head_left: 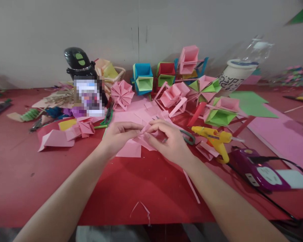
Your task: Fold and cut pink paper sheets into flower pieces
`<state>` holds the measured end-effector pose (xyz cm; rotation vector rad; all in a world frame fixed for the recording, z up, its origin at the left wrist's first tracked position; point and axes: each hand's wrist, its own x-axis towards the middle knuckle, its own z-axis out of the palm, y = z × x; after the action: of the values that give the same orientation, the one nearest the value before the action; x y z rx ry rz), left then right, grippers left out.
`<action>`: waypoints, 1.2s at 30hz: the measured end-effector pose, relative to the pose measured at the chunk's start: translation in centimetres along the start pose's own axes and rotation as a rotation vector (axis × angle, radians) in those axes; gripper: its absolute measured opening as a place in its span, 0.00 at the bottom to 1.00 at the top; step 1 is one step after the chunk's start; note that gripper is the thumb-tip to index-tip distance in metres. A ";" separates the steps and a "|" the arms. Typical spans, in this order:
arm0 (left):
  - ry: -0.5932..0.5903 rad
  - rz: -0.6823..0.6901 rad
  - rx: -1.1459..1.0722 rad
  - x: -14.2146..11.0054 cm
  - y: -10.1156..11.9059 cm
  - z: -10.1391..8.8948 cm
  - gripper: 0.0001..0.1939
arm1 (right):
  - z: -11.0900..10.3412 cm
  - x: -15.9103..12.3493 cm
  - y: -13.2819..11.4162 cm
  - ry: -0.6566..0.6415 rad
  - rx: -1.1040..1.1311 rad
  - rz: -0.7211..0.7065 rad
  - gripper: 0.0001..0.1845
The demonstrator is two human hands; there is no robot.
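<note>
My left hand [120, 137] and my right hand [166, 139] meet over the middle of the red table. Between their fingertips they pinch a small piece of pink paper [145, 128], partly hidden by the fingers. Under and behind the hands lie more pink paper sheets [131, 149]. Close beyond my right hand rests a pair of scissors with dark green handles [188, 137], partly covered. A thin pink paper strip [192, 186] lies beneath my right forearm.
Folded paper shapes, such as a blue and green one [143, 79], stand along the wall. At right are a yellow glue gun [214, 134], a purple power strip [261, 169] and a white cup [233, 75]. A phone [89, 95] leans on a black holder [77, 58] at left.
</note>
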<state>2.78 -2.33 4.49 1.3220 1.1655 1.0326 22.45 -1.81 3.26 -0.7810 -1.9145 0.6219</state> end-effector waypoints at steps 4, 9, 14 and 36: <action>-0.024 -0.004 -0.015 0.0 0.0 -0.1 0.10 | -0.2 0.0 -0.1 -0.012 0.006 -0.001 0.04; -0.091 0.035 -0.006 0.1 0.1 -0.5 0.09 | -0.5 0.1 -0.1 -0.057 0.014 -0.009 0.04; -0.200 0.059 -0.008 0.1 0.3 -1.1 0.11 | -0.7 0.2 -0.2 -0.076 0.040 -0.009 0.04; -0.227 -0.030 0.004 -0.3 0.6 -0.7 0.17 | -0.4 0.2 -0.2 -0.113 0.137 0.097 0.10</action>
<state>2.05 -2.51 5.20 1.3814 1.0131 0.8356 22.72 -1.77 3.68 -0.7680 -1.9217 0.8634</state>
